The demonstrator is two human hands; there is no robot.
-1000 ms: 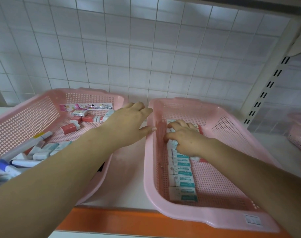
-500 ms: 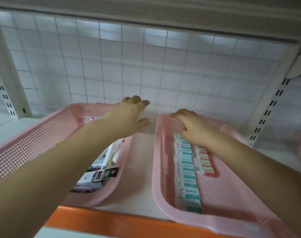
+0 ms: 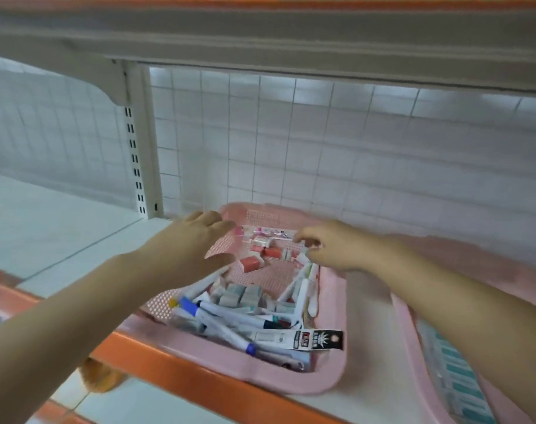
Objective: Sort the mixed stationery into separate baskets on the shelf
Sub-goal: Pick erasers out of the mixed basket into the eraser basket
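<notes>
Head view: mixed basket [image 3: 331, 377] sits on the shelf [image 3: 61, 228] at its front edge. Markers [image 3: 217, 325] are piled at the basket's near end and small red boxes [image 3: 251, 263] lie loose at its far end. Left hand [image 3: 190, 249]: fingers straight and spread, holding nothing, over the far left corner. Right hand [image 3: 334, 247]: fingers [image 3: 303, 238] curled inward over the far right wall; blur hides whether they pinch anything. The red boxes lie between the hands, closest to the left thumb, long axes roughly across the basket. Judgement: either hand can reach them, but the right is nearer the second basket [image 3: 404, 316], which holds teal-labelled boxes [image 3: 456, 371] just beside, rightward.
</notes>
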